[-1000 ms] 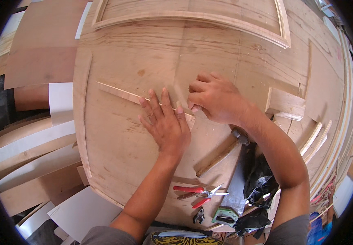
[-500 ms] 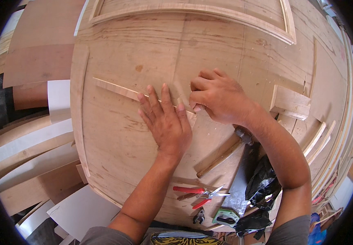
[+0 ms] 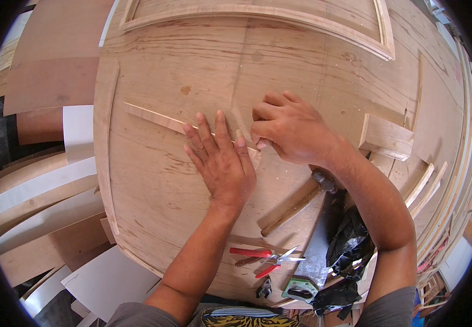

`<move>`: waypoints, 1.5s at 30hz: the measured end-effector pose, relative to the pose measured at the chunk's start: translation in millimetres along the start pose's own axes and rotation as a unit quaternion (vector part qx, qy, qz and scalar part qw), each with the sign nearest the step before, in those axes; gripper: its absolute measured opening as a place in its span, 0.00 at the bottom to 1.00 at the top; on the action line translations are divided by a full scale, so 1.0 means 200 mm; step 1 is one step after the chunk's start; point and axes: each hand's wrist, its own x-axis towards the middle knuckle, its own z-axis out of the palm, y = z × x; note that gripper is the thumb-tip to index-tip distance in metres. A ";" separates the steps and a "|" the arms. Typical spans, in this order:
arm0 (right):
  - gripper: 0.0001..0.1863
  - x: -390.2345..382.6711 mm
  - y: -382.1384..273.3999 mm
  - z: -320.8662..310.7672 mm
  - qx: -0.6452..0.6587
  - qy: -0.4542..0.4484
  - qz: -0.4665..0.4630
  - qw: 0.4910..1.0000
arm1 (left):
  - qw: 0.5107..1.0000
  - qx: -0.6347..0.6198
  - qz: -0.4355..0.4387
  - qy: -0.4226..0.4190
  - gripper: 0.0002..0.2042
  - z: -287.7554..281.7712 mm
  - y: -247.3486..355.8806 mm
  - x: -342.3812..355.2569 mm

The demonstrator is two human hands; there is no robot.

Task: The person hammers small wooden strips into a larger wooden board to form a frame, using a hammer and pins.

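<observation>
My left hand (image 3: 219, 169) lies flat with fingers spread across a thin pale wooden strip (image 3: 151, 114) on the plywood work surface (image 3: 181, 65). My right hand (image 3: 287, 128) is closed in a pinch at the strip's right end, just beside the left thumb; what it holds, if anything, is hidden. Below my right hand lies a hammer (image 3: 296, 210) with a wooden handle, partly under the wrist. Nearer my body are red-handled snips (image 3: 249, 253), small dark pincers (image 3: 264, 287) and a handsaw with a green handle (image 3: 298, 289).
A rectangular wooden frame (image 3: 257, 16) lies along the far edge. At right are a wooden block (image 3: 386, 139), loose strips (image 3: 429, 185) and crumpled black plastic (image 3: 345, 245). Stacked boards and sheets (image 3: 50, 82) fill the left side, beside the work surface.
The view has shifted slightly since a second ago. Both hands keep much the same position and shape on the strip.
</observation>
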 end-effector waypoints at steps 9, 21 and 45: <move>0.03 0.01 0.02 0.01 -0.001 -0.014 -0.004 1.000 | 1.000 -0.008 -0.003 -0.003 0.29 0.00 0.00 0.00; 0.03 0.04 0.03 0.01 0.016 -0.038 -0.024 0.999 | 1.000 -0.004 -0.001 0.000 0.29 0.00 0.00 0.00; 0.04 0.09 0.03 -0.01 0.007 -0.070 -0.054 0.996 | 1.000 0.004 -0.006 0.003 0.29 0.00 0.01 0.00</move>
